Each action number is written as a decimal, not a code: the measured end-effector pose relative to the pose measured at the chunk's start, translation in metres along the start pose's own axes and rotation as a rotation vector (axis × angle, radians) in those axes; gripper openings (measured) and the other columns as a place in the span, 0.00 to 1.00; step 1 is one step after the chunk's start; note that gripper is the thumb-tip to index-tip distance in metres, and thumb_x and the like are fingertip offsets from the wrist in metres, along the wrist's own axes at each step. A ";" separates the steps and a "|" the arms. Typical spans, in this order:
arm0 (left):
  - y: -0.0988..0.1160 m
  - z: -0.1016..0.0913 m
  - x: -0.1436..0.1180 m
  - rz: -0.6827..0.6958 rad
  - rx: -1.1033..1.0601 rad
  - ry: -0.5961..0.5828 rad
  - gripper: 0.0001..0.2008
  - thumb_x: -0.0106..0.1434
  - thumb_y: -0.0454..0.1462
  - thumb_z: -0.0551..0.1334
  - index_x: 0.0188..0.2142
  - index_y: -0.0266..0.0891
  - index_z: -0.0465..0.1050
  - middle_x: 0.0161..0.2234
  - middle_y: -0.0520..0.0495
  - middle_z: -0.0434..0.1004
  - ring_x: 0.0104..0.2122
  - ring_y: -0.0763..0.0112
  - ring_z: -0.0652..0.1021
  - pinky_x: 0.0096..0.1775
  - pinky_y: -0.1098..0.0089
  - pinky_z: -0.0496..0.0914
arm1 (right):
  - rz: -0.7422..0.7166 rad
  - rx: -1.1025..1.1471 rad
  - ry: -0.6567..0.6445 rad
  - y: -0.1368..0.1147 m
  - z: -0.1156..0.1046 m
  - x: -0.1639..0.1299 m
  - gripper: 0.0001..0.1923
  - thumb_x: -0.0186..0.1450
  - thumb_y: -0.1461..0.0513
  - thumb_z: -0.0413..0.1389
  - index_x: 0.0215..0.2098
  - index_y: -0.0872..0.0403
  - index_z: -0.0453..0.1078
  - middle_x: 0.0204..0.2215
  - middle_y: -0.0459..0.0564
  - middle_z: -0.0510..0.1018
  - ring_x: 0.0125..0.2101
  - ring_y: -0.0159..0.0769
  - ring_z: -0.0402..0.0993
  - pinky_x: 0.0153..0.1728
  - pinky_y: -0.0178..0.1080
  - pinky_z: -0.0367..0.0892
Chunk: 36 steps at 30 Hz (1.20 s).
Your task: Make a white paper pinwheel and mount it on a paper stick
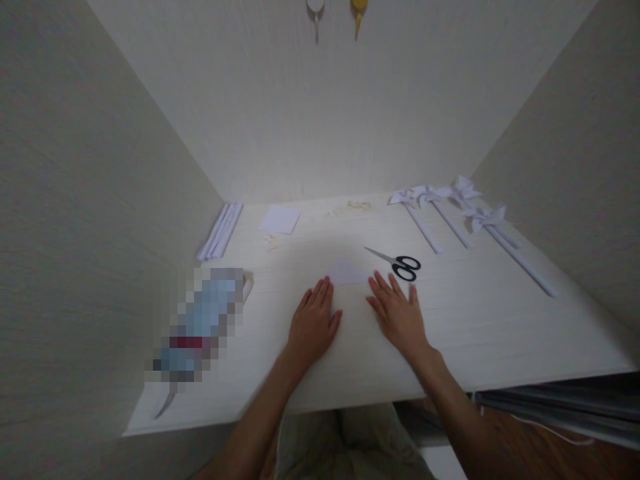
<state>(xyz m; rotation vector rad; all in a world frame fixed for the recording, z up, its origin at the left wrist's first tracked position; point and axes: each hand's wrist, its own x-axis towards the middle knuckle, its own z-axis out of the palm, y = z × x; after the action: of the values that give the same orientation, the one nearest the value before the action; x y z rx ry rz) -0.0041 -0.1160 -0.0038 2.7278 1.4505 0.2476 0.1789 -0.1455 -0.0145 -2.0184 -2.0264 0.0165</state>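
Both hands flat, palms down, fingers spread, nothing gripped. Left hand [313,323] and right hand [397,313] press on a folded paper [345,272] at table centre, tips on its near edge. Judgement: a crease is being set; keep edges aligned w/ even pressure, else fold skews.

Scissors [400,265] just beside paper, 2 o'clock of right hand, could catch a sleeve. Pinwheels [450,213] further out at 2 o'clock. Paper square [280,219] at 11, rolled sticks [220,230] at 10, both well apart. Table [500,333] otherwise unobstructed near hands.
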 end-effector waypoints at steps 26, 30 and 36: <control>-0.001 0.001 0.001 -0.002 -0.021 0.009 0.25 0.62 0.40 0.44 0.56 0.28 0.51 0.59 0.38 0.50 0.58 0.64 0.53 0.55 0.61 0.52 | -0.028 0.092 -0.098 -0.044 0.002 0.009 0.27 0.65 0.52 0.32 0.58 0.54 0.51 0.58 0.49 0.54 0.58 0.46 0.45 0.53 0.59 0.40; -0.001 0.002 0.000 0.007 -0.015 0.013 0.26 0.62 0.41 0.45 0.56 0.27 0.49 0.59 0.37 0.49 0.58 0.64 0.53 0.55 0.61 0.52 | 0.031 0.027 -0.044 -0.014 0.003 0.004 0.27 0.66 0.52 0.33 0.58 0.55 0.51 0.57 0.51 0.55 0.58 0.47 0.44 0.52 0.60 0.41; -0.001 0.003 0.000 0.013 -0.010 0.017 0.26 0.62 0.40 0.45 0.56 0.27 0.48 0.59 0.37 0.49 0.58 0.64 0.53 0.55 0.61 0.52 | 0.024 -0.001 0.065 0.003 0.007 0.000 0.33 0.64 0.50 0.34 0.58 0.67 0.47 0.58 0.64 0.51 0.58 0.46 0.44 0.53 0.52 0.47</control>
<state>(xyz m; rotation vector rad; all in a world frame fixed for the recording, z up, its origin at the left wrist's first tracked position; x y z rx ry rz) -0.0042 -0.1150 -0.0069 2.7342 1.4326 0.2784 0.1800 -0.1445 -0.0221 -2.0174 -1.9629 -0.0449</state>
